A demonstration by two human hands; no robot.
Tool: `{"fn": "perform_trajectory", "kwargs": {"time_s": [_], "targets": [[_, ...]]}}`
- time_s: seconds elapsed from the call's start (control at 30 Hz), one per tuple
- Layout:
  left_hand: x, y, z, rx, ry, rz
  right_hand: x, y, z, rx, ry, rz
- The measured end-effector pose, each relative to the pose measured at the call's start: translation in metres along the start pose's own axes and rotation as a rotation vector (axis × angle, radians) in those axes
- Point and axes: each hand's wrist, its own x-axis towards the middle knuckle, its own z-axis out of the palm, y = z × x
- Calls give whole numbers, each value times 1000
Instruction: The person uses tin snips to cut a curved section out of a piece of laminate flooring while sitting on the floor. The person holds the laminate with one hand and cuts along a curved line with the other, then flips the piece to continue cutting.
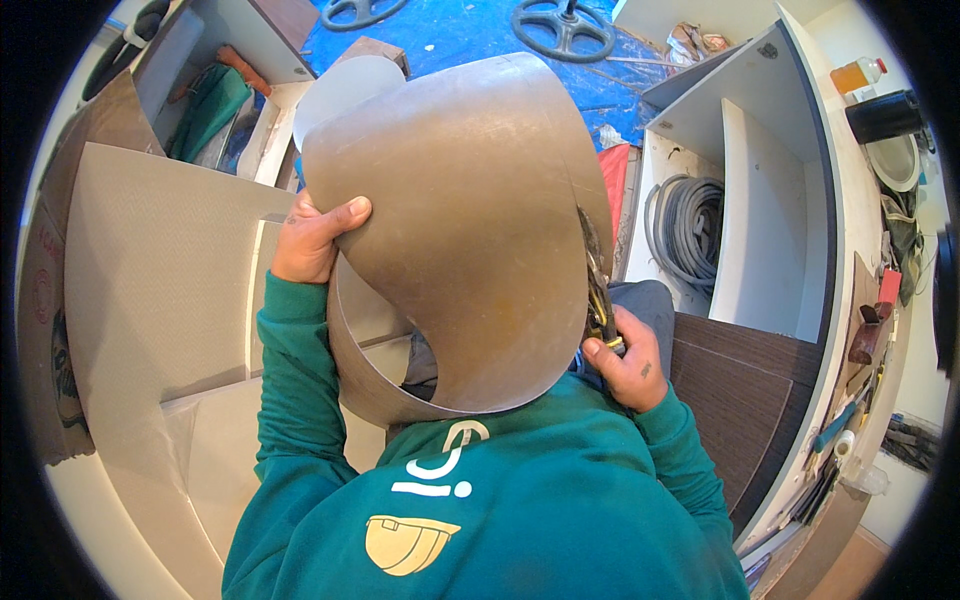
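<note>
A large brown laminate sheet [470, 230], bent into a curve, fills the middle of the view in front of my chest. My left hand [315, 240] grips its left edge, thumb lying on the brown face. My right hand [628, 365] is closed on the handles of metal snips [598, 290] at the sheet's right edge, where the blades meet the sheet. A pale rounded part [345, 90] of the sheet's underside shows at its upper left. My green sleeves come in from below.
Grey flat panels [150, 250] lie on the left. A white cabinet [760, 190] with a coiled grey hose [690, 225] stands on the right. A dark wood-grain board [740, 390] sits below it. Blue tarpaulin [470, 30] covers the floor ahead.
</note>
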Motion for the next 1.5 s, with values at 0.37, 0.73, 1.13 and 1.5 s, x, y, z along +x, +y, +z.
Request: {"fn": "perform_trajectory", "kwargs": {"time_s": [0.37,0.73,1.13,1.5], "targets": [[1,1,2,31,-9,27,-4,1,3,47,-11,72],[-2,-3,-2,30,45,13,-6,3,4,62,-1,96],[-4,4,4,1,23,0,0,-5,3,7,14,5],[-4,1,-2,41,35,-15,-5,3,5,34,12,55]]}}
